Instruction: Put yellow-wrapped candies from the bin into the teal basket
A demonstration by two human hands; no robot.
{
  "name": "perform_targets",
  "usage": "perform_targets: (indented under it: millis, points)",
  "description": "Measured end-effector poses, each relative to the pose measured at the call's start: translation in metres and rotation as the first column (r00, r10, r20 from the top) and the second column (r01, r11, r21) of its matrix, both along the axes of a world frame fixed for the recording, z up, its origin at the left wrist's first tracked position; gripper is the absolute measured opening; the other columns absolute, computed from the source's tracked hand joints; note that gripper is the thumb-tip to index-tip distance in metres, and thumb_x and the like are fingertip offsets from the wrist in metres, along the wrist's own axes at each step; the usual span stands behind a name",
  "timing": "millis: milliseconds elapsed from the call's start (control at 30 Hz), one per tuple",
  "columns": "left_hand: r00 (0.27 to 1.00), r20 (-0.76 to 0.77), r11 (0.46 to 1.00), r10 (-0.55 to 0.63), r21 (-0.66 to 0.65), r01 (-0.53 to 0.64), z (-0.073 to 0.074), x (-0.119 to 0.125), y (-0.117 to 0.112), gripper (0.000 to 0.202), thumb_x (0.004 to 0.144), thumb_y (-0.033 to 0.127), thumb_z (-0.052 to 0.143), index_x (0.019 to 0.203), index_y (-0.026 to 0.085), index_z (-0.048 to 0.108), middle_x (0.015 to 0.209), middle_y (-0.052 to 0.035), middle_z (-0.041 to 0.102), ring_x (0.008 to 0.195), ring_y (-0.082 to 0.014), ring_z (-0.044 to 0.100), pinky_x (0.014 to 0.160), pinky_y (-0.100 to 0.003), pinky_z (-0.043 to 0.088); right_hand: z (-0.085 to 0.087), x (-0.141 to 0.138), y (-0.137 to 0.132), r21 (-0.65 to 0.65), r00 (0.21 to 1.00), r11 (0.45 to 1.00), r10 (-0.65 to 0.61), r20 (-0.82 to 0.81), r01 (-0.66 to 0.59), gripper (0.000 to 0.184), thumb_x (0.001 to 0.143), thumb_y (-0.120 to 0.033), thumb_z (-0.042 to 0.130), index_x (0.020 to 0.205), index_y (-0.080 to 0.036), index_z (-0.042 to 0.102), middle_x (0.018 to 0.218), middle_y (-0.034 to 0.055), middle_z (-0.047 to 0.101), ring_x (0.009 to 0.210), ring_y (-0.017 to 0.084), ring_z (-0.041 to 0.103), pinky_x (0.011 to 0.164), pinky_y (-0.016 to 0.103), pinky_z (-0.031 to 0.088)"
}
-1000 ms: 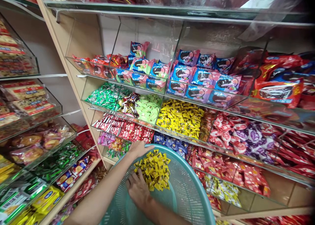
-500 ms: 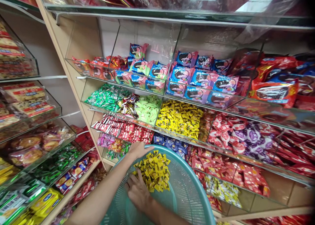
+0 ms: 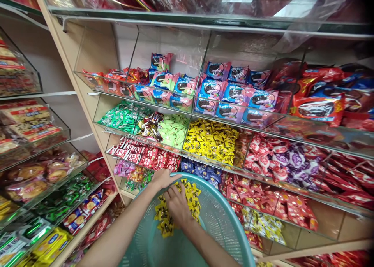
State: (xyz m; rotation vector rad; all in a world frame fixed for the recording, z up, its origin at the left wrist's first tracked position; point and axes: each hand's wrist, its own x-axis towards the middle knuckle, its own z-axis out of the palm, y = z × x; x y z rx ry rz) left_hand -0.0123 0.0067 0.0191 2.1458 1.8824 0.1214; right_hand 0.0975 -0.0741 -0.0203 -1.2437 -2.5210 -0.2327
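One hand, the left, grasps the basket rim at lower centre, while the right, its grip hidden, has moved upward over the yellow sweets inside, apparently spreading them leftward.

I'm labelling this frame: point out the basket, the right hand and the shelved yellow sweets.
Basket (image 3: 223,225), head view: inner wall, right side.
Right hand (image 3: 177,205), head view: its back.
Shelved yellow sweets (image 3: 210,143), head view: middle of the pile.

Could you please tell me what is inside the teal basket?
Inside the teal basket are small yellow packets, with the right hand over some of them. Whatever lies beneath the hand and the upper packets is covered.
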Motion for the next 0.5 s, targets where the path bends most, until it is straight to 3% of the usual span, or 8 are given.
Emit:
perform_targets:
  millis: [233, 367, 500]
  points:
    - [1.0, -0.018, 1.0, -0.007, 0.011, 0.007, -0.0036, -0.0002, 0.0027, 0.078, 0.069, 0.079, 0.023, 0.086, 0.017, 0.066, 0.087, -0.0143, 0.068, 0.084, -0.029, 0.064, 0.068, -0.032, 0.046, -0.0039, 0.0034, 0.008, 0.033, 0.996, 0.996, -0.08, -0.038, 0.082, 0.018, 0.086, -0.014, 0.047, 0.101, -0.017, 0.055, 0.098, 0.0077, 0.06, 0.103, 0.021, 0.046, 0.103, 0.049, 0.02]
    - [1.0, -0.024, 1.0, -0.008, 0.027, 0.009, -0.0039, -0.0006, 0.0022, 0.078, 0.069, 0.079, 0.021, 0.085, 0.017, 0.065, 0.086, -0.0138, 0.068, 0.083, -0.0289, 0.064, 0.067, -0.032, 0.046, -0.008, 0.0033, 0.0097, 0.013, 0.992, 0.992, -0.122, -0.033, 0.123, 0.017, 0.084, -0.015, 0.049, 0.099, -0.016, 0.057, 0.098, 0.0086, 0.06, 0.102, 0.023, 0.046, 0.102, 0.049, 0.021]
    - [1.0, -0.013, 1.0, -0.009, 0.03, 0.009, -0.0019, -0.0008, 0.0008, 0.078, 0.069, 0.079, 0.02, 0.083, 0.017, 0.065, 0.084, -0.0137, 0.069, 0.081, -0.0284, 0.064, 0.066, -0.032, 0.046, 0.0017, 0.0052, 0.0082, -0.024, 0.992, 0.996, -0.09, -0.088, 0.088, 0.022, 0.082, -0.025, 0.054, 0.102, -0.017, 0.056, 0.104, 0.0081, 0.059, 0.105, 0.023, 0.046, 0.101, 0.048, 0.022]
